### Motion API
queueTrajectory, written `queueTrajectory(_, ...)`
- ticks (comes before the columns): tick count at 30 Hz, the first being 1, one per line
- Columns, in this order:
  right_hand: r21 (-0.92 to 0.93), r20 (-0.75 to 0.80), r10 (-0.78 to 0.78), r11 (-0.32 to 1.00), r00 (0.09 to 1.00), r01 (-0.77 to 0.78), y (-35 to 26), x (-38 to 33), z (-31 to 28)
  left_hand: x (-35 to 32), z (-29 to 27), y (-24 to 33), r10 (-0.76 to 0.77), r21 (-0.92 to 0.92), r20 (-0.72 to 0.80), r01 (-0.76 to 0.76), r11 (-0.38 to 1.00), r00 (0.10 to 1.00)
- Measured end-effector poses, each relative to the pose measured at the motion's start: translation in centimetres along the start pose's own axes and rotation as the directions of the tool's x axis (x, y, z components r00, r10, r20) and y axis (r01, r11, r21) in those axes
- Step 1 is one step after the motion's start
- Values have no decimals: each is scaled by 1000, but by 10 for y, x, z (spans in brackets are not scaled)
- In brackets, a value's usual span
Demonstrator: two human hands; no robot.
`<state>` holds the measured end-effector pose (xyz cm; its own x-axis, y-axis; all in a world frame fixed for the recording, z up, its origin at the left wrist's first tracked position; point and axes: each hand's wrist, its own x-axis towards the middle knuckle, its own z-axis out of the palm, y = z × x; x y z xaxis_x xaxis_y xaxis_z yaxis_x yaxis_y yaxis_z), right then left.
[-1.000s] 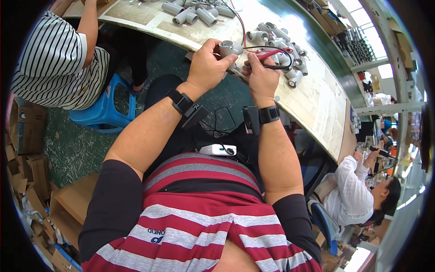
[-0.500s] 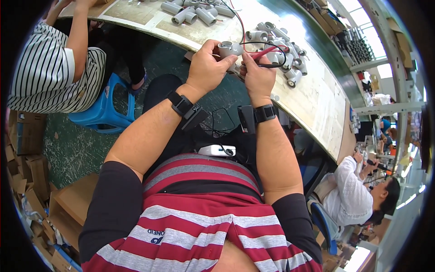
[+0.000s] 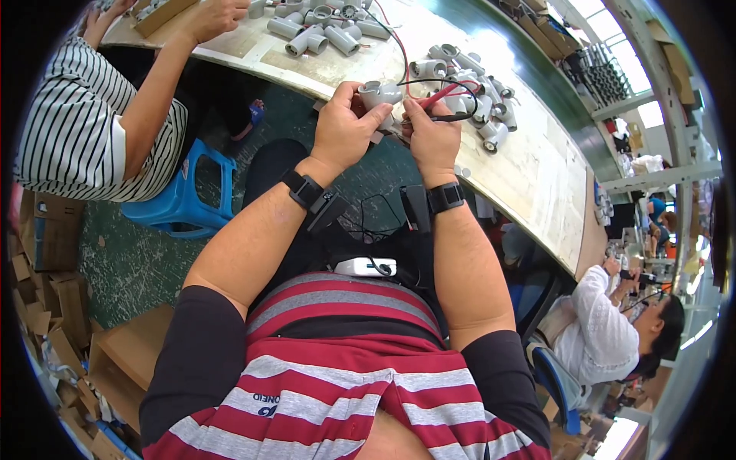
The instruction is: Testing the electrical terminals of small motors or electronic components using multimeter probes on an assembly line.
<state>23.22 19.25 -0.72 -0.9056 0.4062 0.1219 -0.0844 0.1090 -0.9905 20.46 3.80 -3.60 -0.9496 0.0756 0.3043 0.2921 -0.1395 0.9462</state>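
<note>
My left hand (image 3: 346,129) grips a grey plastic pipe fitting (image 3: 379,93) at the near edge of the workbench (image 3: 529,165). Close beside it, my right hand (image 3: 431,136) holds a red-handled tool (image 3: 438,98) with a black cable looping from it, the tip pointing at the fitting. Both wrists carry black bands. A heap of more grey fittings (image 3: 469,93) lies on the bench just beyond my hands.
A person in a striped shirt (image 3: 73,130) sits at my left on a blue stool (image 3: 178,201), reaching onto the bench near another group of grey fittings (image 3: 318,29). Cardboard boxes (image 3: 54,291) stand lower left. Another person in white (image 3: 613,330) sits at the right.
My hands have stayed together at the bench edge, with small shifts of the fitting and tool. The striped-shirt person's arm has moved along the bench.
</note>
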Motion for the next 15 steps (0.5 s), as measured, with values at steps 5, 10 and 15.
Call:
queueTrajectory(5,3,20,22,1000,1000,-22,0,1,-1,-2,-1,4,-21,-27,11,21,999,1000)
queueTrajectory(10,-54,10,-5,999,1000,6,6,3,-3,-1,0,0,-2,-7,7,2,1000,1000)
queueTrajectory(15,-85,-12,-32,996,999,31,10,5,-3,-1,1,-3,16,-37,17,-15,999,1000)
